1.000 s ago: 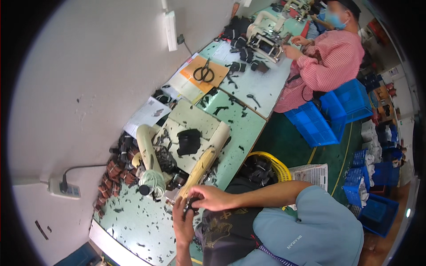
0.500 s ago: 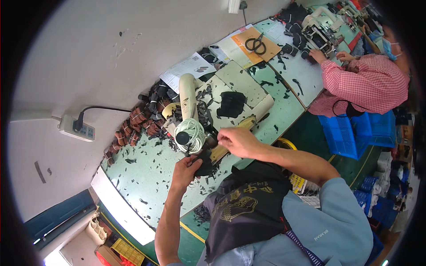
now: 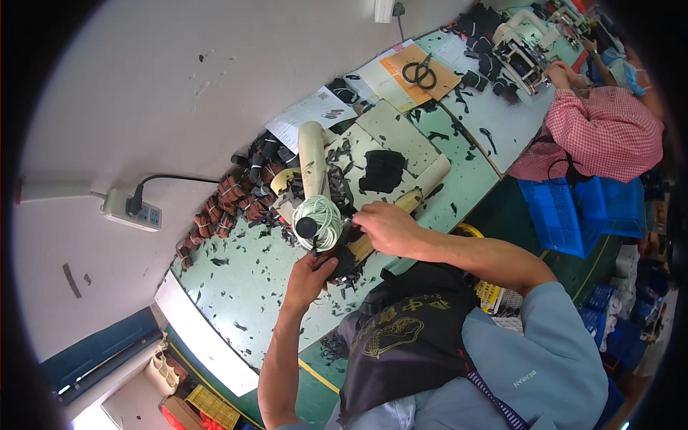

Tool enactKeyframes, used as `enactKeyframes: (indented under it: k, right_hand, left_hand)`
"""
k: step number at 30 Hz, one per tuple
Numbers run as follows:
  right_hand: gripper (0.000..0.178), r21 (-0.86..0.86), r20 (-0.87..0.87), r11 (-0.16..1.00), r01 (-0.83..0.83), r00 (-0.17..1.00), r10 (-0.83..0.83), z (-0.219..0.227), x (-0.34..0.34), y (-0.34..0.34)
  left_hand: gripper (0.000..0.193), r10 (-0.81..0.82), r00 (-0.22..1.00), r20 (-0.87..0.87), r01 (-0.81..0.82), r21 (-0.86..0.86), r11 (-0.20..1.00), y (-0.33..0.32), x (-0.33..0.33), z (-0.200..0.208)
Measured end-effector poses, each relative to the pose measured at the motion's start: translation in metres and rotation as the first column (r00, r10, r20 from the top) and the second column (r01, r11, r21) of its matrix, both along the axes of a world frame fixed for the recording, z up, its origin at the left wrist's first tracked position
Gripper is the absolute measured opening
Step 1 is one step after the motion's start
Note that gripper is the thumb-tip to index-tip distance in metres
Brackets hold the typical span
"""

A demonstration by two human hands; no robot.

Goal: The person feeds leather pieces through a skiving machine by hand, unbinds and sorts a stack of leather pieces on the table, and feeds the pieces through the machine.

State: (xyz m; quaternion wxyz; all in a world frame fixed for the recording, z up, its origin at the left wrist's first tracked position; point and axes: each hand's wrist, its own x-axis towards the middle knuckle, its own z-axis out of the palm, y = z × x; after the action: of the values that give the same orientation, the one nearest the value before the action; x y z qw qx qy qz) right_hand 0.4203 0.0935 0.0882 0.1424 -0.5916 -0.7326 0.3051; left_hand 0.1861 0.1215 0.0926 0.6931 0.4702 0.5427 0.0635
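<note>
My left hand (image 3: 309,276) pinches a dark flat material piece (image 3: 342,264) at the near end of a cream sewing-type machine (image 3: 313,159). Part of the piece lies under the machine's head, so its full shape is hidden. A coil of pale green cord (image 3: 319,223) sits on that end, just above my left fingers. Bent and drawn together, the fingers of my right hand (image 3: 387,228) are beside the machine head, over a worn yellowish strip (image 3: 364,247). What they grip, if anything, cannot be made out. A stack of black pieces (image 3: 382,170) rests on the machine's bed.
Brown and black bundles (image 3: 231,190) line the wall side of the green table (image 3: 236,287), with scraps scattered about. Scissors (image 3: 419,74) lie on papers at the back. At right, a co-worker in a checked shirt (image 3: 602,132) sits by another machine, near blue crates (image 3: 559,211).
The view has shifted slightly. My left hand and the dark piece stay by the machine head, and my right fingers remain bent beside it. The co-worker's hands have moved farther away along their table.
</note>
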Motion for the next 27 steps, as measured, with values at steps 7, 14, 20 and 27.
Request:
enactKeyframes:
  k: [7, 14, 20, 27]
  right_hand:
    - [0.01, -0.111, -0.164, 0.993, 0.034, 0.985, -0.052, 0.009, 0.005, -0.002]
    - [0.011, -0.043, -0.154, 0.999, 0.019, 0.988, -0.026, 0.011, -0.011, 0.0]
    - [0.017, -0.068, -0.084, 0.997, 0.047, 0.995, -0.053, 0.01, -0.001, -0.002]
    - [0.023, 0.0, -0.146, 1.0, 0.018, 0.989, -0.018, 0.006, -0.013, 0.0]
  left_hand:
    - [0.03, -0.018, 0.984, -0.175, 0.042, 0.137, 0.99, 0.002, -0.002, -0.001]
    - [0.028, -0.07, 0.991, -0.11, 0.093, 0.214, 0.972, 0.012, 0.011, -0.002]
    - [0.025, -0.019, 0.972, -0.234, 0.067, 0.199, 0.978, 0.008, 0.006, 0.011]
    - [0.027, -0.062, 0.982, -0.178, 0.112, 0.287, 0.951, 0.014, 0.008, -0.004]
